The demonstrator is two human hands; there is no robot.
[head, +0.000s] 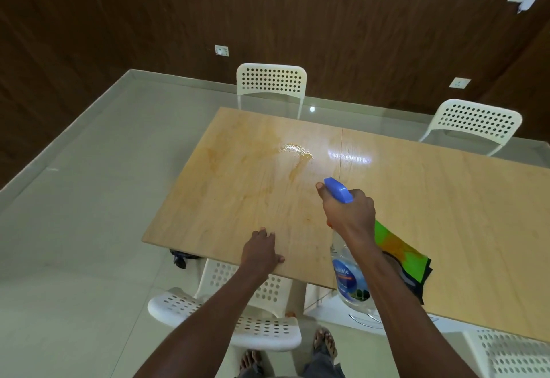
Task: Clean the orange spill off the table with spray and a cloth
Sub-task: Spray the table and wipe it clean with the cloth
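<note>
An orange spill (297, 154) lies wet and shiny near the middle of the light wooden table (446, 214), with faint orange smears spreading left and toward me. My right hand (349, 211) grips a clear spray bottle (346, 276) with a blue trigger head, held above the table's near edge, its nozzle pointing at the spill. A green and orange cloth (398, 254) lies on the table just right of my right forearm, partly hidden by it. My left hand (262, 251) rests flat on the near table edge, holding nothing.
Two white perforated chairs stand at the far side, one (271, 83) at the centre and one (476, 124) at the right. Another white chair (235, 315) is tucked under the near edge below my arms. My feet in sandals show on the pale tiled floor.
</note>
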